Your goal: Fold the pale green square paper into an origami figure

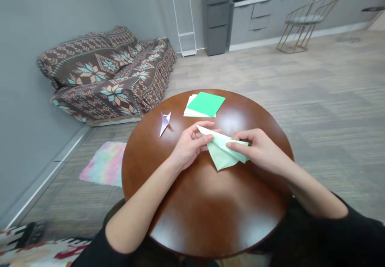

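Note:
A pale green sheet of folded origami paper (221,150) is held up over the round table between both hands. My left hand (192,140) pinches its upper left part, thumb on the near face and the other fingers behind. On the right edge, my right hand (255,146) grips the paper between thumb and fingers. The fold runs slantwise along the top, and one corner points down toward the table. Part of the paper's back is hidden by the fingers.
The round brown table (207,206) carries a stack of square paper with a bright green sheet (207,103) on top. A small purple and white folded paper piece (165,123) lies at its left. Beyond stand a covered sofa (114,72) and a chair (306,20).

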`<state>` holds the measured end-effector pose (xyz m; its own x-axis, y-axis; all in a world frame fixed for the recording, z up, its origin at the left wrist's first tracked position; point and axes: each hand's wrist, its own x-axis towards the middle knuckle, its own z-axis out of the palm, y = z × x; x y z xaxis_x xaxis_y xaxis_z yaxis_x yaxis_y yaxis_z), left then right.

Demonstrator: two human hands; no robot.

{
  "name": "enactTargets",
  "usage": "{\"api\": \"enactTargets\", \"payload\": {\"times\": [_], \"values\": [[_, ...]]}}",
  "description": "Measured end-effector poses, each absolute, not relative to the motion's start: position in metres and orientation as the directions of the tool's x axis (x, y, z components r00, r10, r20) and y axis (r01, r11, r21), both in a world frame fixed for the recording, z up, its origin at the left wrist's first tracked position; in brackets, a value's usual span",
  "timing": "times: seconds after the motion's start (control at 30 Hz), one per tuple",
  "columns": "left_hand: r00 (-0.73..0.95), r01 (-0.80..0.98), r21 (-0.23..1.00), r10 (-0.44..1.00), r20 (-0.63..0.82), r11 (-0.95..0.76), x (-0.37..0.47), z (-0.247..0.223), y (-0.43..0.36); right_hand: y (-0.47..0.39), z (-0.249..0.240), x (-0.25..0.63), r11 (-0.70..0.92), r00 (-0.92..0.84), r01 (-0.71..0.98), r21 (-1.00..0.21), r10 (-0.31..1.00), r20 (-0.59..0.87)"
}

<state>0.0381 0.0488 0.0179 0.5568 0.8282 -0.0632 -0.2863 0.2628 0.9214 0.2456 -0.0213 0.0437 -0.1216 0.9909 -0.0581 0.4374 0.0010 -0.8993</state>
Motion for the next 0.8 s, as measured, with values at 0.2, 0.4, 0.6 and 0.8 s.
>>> {"api": "enactTargets", "payload": {"times": [0.2,0.4,0.6,0.8], "values": [[0.543,-0.293,0.93,0.839,-0.031,0.223,0.039,0.014,0.048,-0.023,0.046,0.245,0.023,-0.08,0.472,-0.881,0.997,-0.016],[0.549,-0.247,0.946,0.835,-0.041,0.209,0.045,0.013,0.039,-0.025,0.046,0.24,0.092,-0.104,0.498,-0.863,0.994,0.046],[0.486,-0.23,0.948,0.87,-0.083,0.219,0.044,0.018,0.039,-0.027,0.052,0.238,0.047,-0.046,0.498,-0.866,0.999,0.027],[0.449,-0.217,0.949,0.887,-0.111,0.228,0.045,0.018,0.039,-0.028,0.052,0.236,0.06,-0.046,0.511,-0.858,0.998,0.042]]}}
